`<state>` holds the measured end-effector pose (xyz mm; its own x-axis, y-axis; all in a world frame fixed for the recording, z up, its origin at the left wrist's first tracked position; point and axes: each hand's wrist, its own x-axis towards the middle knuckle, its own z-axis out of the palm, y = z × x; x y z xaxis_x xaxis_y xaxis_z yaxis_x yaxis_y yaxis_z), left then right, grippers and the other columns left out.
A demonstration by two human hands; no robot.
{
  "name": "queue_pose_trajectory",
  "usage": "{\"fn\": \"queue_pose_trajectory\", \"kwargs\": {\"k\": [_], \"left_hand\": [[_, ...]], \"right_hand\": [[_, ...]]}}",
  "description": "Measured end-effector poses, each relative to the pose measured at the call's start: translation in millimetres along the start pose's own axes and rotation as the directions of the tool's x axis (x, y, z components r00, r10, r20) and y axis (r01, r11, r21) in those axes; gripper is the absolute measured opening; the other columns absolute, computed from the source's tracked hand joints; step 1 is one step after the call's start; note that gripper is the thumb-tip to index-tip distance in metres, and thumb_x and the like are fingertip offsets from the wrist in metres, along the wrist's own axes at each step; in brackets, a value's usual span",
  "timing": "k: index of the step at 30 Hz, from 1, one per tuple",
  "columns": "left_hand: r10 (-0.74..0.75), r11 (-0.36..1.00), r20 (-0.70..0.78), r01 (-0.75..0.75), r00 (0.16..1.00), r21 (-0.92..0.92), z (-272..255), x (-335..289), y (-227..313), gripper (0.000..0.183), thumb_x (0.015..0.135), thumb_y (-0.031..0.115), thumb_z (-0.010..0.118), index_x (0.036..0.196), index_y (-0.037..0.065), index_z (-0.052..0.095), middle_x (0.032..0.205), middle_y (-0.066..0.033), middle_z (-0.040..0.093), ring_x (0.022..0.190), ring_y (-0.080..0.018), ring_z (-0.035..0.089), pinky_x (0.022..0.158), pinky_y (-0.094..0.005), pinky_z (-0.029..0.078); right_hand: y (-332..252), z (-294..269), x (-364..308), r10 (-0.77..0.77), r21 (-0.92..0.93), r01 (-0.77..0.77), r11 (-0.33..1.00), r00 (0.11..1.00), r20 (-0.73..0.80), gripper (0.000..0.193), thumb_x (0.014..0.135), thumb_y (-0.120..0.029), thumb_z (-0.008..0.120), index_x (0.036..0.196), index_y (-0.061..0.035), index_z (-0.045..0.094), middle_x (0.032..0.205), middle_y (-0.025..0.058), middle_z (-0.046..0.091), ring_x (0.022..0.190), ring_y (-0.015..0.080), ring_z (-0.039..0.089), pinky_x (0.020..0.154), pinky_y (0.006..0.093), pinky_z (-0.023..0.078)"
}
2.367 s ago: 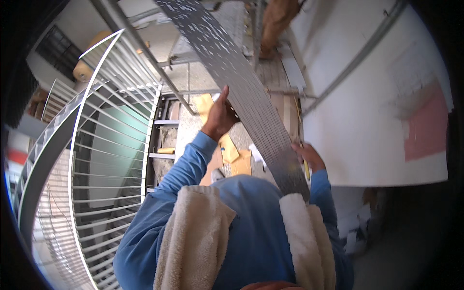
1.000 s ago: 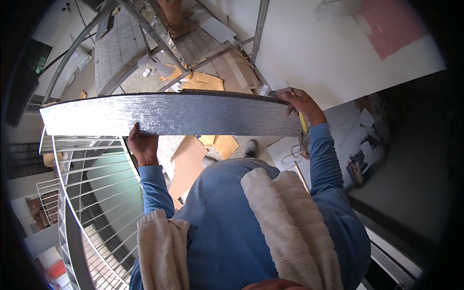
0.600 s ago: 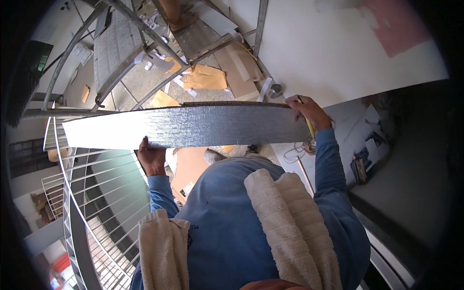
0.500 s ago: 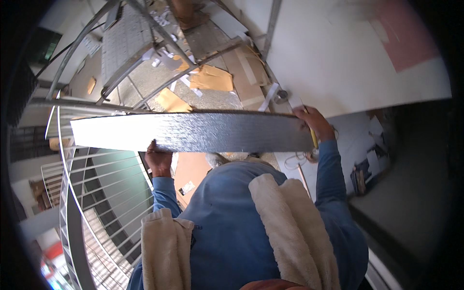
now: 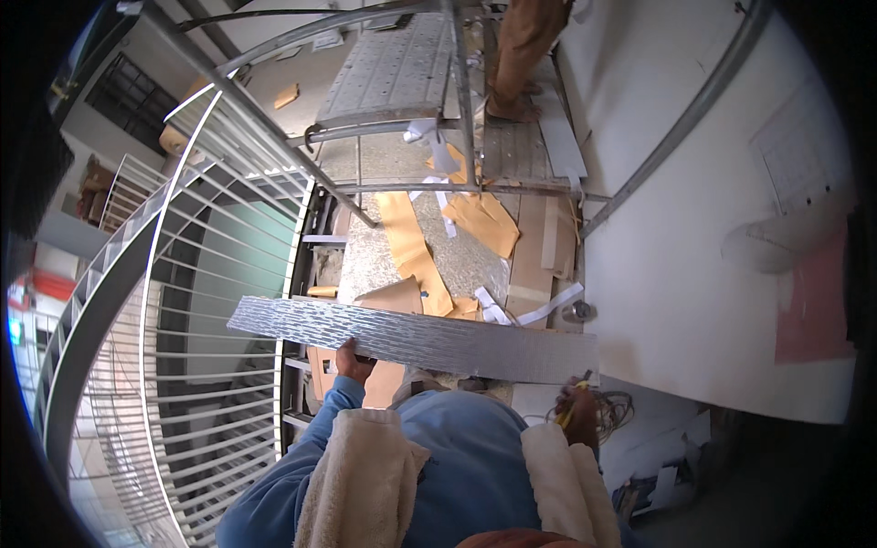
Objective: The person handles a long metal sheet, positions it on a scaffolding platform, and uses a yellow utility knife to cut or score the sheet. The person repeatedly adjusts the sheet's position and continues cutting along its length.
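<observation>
A long strip of silver foil-faced sheet (image 5: 429, 345) lies across in front of me, its left end slightly higher than its right. My left hand (image 5: 354, 363) grips its near edge left of the middle, thumb on the foil face and the other fingers hidden beneath. Close to the strip's right end, my right hand (image 5: 579, 413) is closed round a slim yellow tool (image 5: 566, 416), perhaps a cutter; its tip is too small to make out. Whether this hand touches the strip I cannot tell.
A white railing (image 5: 215, 320) curves along the left. Scaffold tubes (image 5: 463, 100) and a metal platform (image 5: 388, 73) stand ahead, with another person's legs (image 5: 525, 64) beyond. Orange-brown sheet scraps (image 5: 484, 222) litter the floor. A white wall (image 5: 667, 237) rises right; coiled cable (image 5: 614, 413) lies below.
The strip has come down closer to my body and now tilts toward the right. My right hand has moved off its right end to just below it, holding the yellow tool. My view has shifted.
</observation>
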<state>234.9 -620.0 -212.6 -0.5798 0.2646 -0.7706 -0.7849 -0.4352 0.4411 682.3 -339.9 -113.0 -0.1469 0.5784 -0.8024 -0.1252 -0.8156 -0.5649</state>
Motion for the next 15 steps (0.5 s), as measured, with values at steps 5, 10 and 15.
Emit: {"fn": "queue_pose_trajectory", "kwargs": {"k": [5, 10, 15], "left_hand": [[-0.049, 0.998, -0.071, 0.052, 0.996, 0.033, 1.2, 8.4, -15.4, 0.031, 0.108, 0.026, 0.041, 0.128, 0.01, 0.058, 0.126, -0.012, 0.065, 0.117, -0.0323, 0.06, 0.108, -0.0578, 0.042], [-0.101, 0.994, -0.007, 0.101, 0.995, 0.032, 18.4, 12.6, -25.9, 0.032, 0.109, 0.026, 0.039, 0.129, 0.01, 0.058, 0.126, -0.0119, 0.066, 0.117, -0.031, 0.061, 0.106, -0.056, 0.045], [-0.152, 0.986, 0.155, 0.14, 0.976, 0.085, 43.1, 5.9, -34.8, 0.036, 0.108, 0.019, 0.036, 0.133, 0.002, 0.056, 0.132, -0.0155, 0.064, 0.121, -0.0349, 0.06, 0.11, -0.055, 0.046]], "right_hand": [[-3.1, 34.5, -32.5, -0.076, -0.224, 0.105, 0.969, 0.988, 0.136, 0.018, 0.096, -0.017, 0.062, 0.11, -0.0073, 0.058, 0.082, 0.0065, 0.062, 0.061, 0.017, 0.06, 0.053, 0.0319, 0.051], [-51.3, -5.4, -0.7, -0.447, -0.305, 0.394, 0.867, 0.886, -0.124, 0.025, 0.097, -0.029, 0.071, 0.107, -0.0081, 0.062, 0.068, 0.0008, 0.054, 0.052, 0.0088, 0.051, 0.043, 0.0236, 0.038], [-87.8, -104.2, 11.2, -0.701, -0.571, 0.49, 0.658, 0.675, -0.229, 0.044, 0.1, -0.043, 0.068, 0.118, -0.0023, 0.062, 0.095, 0.0041, 0.064, 0.082, 0.0163, 0.06, 0.072, 0.0329, 0.049]]}}
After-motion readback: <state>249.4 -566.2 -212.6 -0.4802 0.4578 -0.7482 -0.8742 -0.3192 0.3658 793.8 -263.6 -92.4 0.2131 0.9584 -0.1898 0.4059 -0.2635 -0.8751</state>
